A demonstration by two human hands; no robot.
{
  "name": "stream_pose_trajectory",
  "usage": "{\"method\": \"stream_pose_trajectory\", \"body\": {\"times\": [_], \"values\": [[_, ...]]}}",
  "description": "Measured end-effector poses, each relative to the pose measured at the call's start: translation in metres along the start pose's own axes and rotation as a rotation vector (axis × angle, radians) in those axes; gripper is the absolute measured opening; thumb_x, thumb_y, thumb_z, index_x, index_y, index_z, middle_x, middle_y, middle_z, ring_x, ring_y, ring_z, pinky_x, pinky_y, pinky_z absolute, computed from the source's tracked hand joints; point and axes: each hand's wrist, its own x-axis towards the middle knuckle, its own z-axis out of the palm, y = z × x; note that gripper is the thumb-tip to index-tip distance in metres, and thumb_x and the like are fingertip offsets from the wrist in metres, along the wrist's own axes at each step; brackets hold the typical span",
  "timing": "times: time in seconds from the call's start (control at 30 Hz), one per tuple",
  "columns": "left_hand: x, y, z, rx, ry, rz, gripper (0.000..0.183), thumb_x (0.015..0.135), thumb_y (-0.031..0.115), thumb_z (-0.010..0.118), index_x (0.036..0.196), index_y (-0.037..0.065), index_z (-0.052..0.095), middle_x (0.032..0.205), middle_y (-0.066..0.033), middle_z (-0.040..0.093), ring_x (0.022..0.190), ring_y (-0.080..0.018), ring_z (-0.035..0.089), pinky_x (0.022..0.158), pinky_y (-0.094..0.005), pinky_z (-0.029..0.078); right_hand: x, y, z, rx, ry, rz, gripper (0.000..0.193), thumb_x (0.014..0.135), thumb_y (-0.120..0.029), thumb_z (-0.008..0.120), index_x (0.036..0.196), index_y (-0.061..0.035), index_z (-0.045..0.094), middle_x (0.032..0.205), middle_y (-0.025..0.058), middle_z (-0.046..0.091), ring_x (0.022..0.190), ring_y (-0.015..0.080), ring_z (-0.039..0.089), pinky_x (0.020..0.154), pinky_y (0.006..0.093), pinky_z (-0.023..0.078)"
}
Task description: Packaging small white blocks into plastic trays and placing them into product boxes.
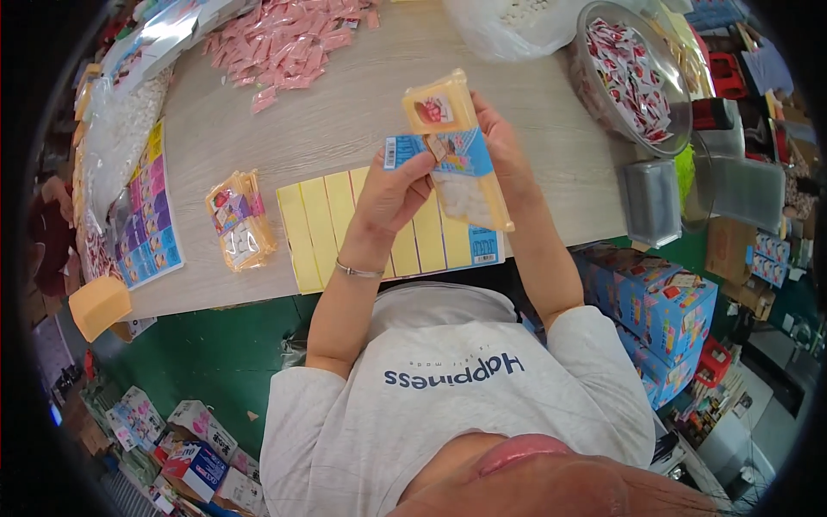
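Note:
Above the table's front part, both hands hold up a yellow plastic tray pack (469,194) with a clear cover, tilted. White pieces show in its lower compartment and a red-and-white packet in its upper one. A blue printed sticker (461,148) lies across its middle, its barcode end sticking out past the left side. My left hand (394,194) is closed on the sticker and the pack's left edge, thumb pressed on top. My right hand (506,153) grips the pack's right side, its fingertips hidden behind. Below lies a sheet of yellow strips (319,226) with one blue sticker (485,245) at its right end.
Finished-looking yellow packs (239,220) lie stacked at left, near colourful sticker sheets (155,215). Pink sachets (289,43) are heaped at the back. At right stand a bowl of red-and-white packets (627,77) and clear plastic boxes (652,200). Blue cartons (659,302) sit below the table.

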Motion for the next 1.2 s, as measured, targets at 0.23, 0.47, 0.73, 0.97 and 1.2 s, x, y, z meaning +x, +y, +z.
{"method": "stream_pose_trajectory", "body": {"times": [0.23,0.47,0.73,0.97,1.2], "values": [[-0.02,0.008,0.019,0.189,0.203,0.087,0.038,0.086,-0.004,0.074,0.12,0.002,0.061,0.109,-0.0092,0.071,0.098,-0.0151,0.069,0.085,-0.0279,0.057,-0.053,-0.034,0.0,-0.545,0.063,-0.147,0.027,0.095,-0.007,0.069,0.118,0.0062,0.065,0.105,0.0089,0.071,0.093,0.0119,0.067,0.082,0.0262,0.056],[-0.036,0.031,0.032,0.643,0.242,0.187,0.05,0.079,-0.001,0.082,0.123,0.004,0.059,0.1,-0.0041,0.071,0.087,-0.0108,0.068,0.078,-0.0256,0.056,-0.065,-0.025,0.012,-0.646,0.119,-0.179,0.026,0.092,0.002,0.069,0.117,0.0068,0.066,0.108,0.0124,0.072,0.093,0.0128,0.068,0.085,0.0262,0.055],[-0.077,0.012,0.052,1.378,0.306,0.904,0.035,0.072,0.0,0.086,0.104,0.003,0.074,0.096,-0.0093,0.073,0.084,-0.0181,0.067,0.078,-0.0285,0.054,-0.077,0.002,0.026,-0.787,0.111,-0.396,0.022,0.09,0.004,0.07,0.112,0.0047,0.069,0.104,0.0094,0.073,0.091,0.0113,0.068,0.082,0.0263,0.055],[-0.092,0.033,0.027,1.199,-0.195,0.78,0.032,0.075,-0.006,0.074,0.105,0.004,0.073,0.101,-0.0071,0.073,0.098,-0.0227,0.067,0.091,-0.0363,0.052,-0.07,-0.012,0.022,-1.054,-0.398,-0.565,0.028,0.068,0.004,0.079,0.095,0.0,0.073,0.1,0.0138,0.072,0.093,0.031,0.07,0.081,0.038,0.056],[-0.118,0.048,0.017,1.353,-0.246,0.841,0.026,0.077,0.002,0.078,0.102,0.006,0.073,0.103,-0.0066,0.072,0.095,-0.025,0.069,0.084,-0.0325,0.055,-0.063,0.02,0.049,-1.347,-0.374,-0.823,0.022,0.071,-0.001,0.081,0.091,-0.0051,0.074,0.087,0.0083,0.069,0.086,0.0269,0.069,0.076,0.0356,0.055]]}}
